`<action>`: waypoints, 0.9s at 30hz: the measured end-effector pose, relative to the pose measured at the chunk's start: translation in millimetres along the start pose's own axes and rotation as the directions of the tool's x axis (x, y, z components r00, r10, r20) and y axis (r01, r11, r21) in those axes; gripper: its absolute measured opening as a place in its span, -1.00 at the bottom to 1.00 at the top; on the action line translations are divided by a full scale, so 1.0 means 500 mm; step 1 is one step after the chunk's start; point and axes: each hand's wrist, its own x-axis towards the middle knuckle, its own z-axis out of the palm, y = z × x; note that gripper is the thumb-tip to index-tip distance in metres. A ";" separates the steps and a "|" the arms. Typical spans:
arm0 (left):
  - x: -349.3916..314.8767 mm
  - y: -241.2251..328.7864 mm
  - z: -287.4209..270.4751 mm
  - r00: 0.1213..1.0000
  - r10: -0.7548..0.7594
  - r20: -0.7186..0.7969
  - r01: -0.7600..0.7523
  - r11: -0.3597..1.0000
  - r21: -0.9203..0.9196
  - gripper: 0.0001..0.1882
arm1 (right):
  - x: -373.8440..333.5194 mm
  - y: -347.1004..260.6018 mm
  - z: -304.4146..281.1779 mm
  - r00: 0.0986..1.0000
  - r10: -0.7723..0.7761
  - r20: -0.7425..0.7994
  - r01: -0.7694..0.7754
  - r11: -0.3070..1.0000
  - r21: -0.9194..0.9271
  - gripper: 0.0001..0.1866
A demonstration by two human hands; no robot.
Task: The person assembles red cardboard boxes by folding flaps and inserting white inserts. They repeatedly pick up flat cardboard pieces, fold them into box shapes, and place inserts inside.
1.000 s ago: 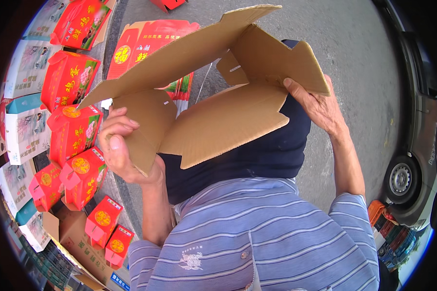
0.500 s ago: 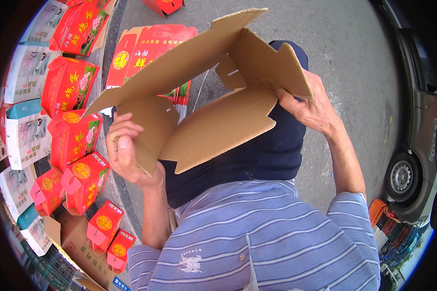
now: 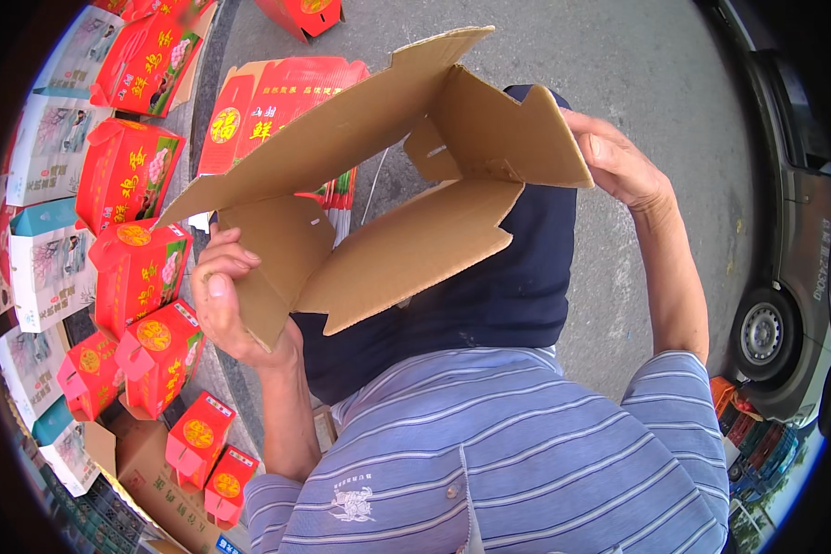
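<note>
A cardboard box, its plain brown inside facing me, is unfolded into an open frame above my lap. My left hand grips the left end panel, with the thumb and bent fingers showing at its outer edge. On the other side my right hand holds the right end panel from outside. Its thumb lies by the panel's edge, and some fingertips are hidden behind it. Through the gap in the box, part of a stack of flat red printed cartons shows beyond my knees.
Folded red gift boxes and white boxes with blue-green tops stand in rows at the left. A large brown carton is at the lower left. Another red box sits at the far edge. A dark vehicle stands right.
My right thumb has come out from inside the box, and that hand has shifted up and outward along the panel. The box and my left hand have moved slightly down and left.
</note>
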 end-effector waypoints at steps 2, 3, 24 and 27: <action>0.000 -0.002 0.000 1.000 0.010 0.017 -0.010 1.000 -0.028 -0.69 | 0.025 -0.002 0.016 0.996 -0.079 -0.051 0.070 0.986 -0.153 -0.19; 0.001 -0.003 -0.001 1.000 0.015 0.028 -0.014 0.999 -0.044 -0.69 | 0.038 0.002 0.024 0.995 -0.054 -0.083 0.041 0.988 -0.150 -0.21; -0.002 0.003 -0.002 0.996 0.019 0.088 -0.012 0.997 -0.080 -0.69 | 0.118 -0.011 0.096 0.983 -0.049 -0.179 -0.052 0.852 -0.521 -0.05; -0.007 0.010 -0.009 0.997 0.014 0.071 -0.009 0.997 -0.076 -0.69 | 0.134 -0.005 0.124 0.963 -0.120 -0.241 -0.054 0.791 -0.610 -0.10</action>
